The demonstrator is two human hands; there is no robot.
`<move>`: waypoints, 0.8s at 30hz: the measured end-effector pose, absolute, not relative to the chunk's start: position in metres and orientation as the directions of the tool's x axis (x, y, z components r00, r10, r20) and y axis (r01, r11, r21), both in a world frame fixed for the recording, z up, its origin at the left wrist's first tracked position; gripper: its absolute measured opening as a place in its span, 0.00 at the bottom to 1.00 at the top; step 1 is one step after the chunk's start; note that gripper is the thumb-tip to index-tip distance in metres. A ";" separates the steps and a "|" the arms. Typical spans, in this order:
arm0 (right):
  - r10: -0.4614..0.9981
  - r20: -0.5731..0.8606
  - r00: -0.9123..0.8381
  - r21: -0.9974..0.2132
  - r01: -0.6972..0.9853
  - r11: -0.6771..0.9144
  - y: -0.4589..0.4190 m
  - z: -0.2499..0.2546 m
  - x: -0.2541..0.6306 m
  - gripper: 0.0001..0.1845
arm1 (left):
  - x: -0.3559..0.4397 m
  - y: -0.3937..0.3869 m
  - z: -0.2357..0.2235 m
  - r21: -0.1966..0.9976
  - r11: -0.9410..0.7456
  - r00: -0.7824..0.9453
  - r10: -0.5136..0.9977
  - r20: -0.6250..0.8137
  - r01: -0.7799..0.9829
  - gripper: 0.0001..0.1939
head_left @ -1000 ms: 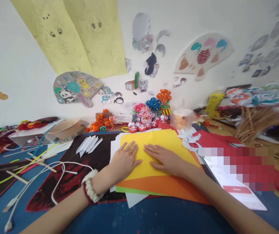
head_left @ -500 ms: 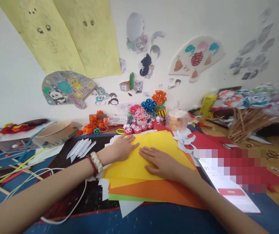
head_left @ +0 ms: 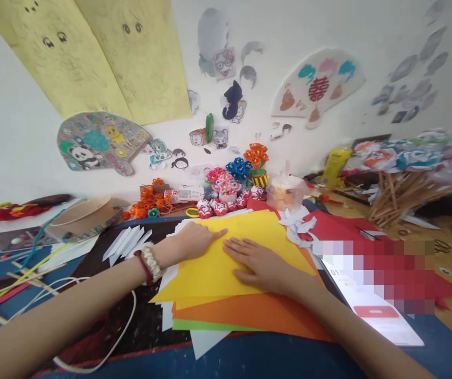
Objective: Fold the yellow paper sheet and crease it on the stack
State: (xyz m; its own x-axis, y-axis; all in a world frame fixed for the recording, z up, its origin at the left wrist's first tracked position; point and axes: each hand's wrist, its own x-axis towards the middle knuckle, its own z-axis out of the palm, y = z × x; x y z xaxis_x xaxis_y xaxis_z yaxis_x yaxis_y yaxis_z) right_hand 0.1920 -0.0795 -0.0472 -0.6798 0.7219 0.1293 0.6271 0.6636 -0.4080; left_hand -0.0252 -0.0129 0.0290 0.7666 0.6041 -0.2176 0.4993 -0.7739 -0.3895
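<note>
My left hand (head_left: pixel 192 241) rests on the upper left part of a yellow paper sheet (head_left: pixel 210 276). One digit is stretched out to the right along the sheet; the other fingers are bent, their tips hidden. My right hand (head_left: pixel 259 260) lies flat on the same sheet with its fingers extended towards the left hand. Beneath the yellow paper are an orange sheet (head_left: pixel 257 313), a green sheet (head_left: pixel 210 325) and white paper (head_left: pixel 206 342), stacked unevenly. The yellow sheet's lower left corner sticks out past the stack.
A lit phone (head_left: pixel 386 321) lies right of the stack, beside red paper (head_left: pixel 328 226). Folded white strips (head_left: pixel 125 245), a white cord (head_left: pixel 131 316) and wooden sticks (head_left: pixel 32 279) lie left. Flower crafts (head_left: pixel 226 181) and a plastic cup (head_left: pixel 286 192) stand behind.
The yellow sheet's lower left corner now reaches farther left. My left hand's fingers, spread before, have bent, leaving one digit extended. My right hand stays nearly still.
</note>
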 end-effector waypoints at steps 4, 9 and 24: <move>0.722 0.114 -0.683 -0.402 0.633 0.662 -0.081 -0.043 0.192 0.33 | -0.007 0.001 0.024 -0.378 -0.758 0.755 0.627 -0.194 0.532 0.28; 0.723 0.122 -0.680 -0.411 0.629 0.660 -0.081 -0.043 0.192 0.33 | 0.009 0.015 0.024 -0.374 -0.736 0.730 0.656 -0.190 0.564 0.29; 0.728 0.134 -0.672 -0.402 0.635 0.660 -0.081 -0.042 0.192 0.32 | -0.001 0.009 0.021 -0.380 -0.732 0.733 0.657 -0.173 0.566 0.29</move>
State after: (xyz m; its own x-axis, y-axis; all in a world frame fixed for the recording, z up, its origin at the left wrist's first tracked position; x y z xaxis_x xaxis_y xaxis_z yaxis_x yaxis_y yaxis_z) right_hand 0.1919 -0.0814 -0.0425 -0.6723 0.7280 0.1340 0.6346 0.6600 -0.4021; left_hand -0.0005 0.0092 0.0208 0.7334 0.6574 -0.1731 0.5662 -0.7316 -0.3796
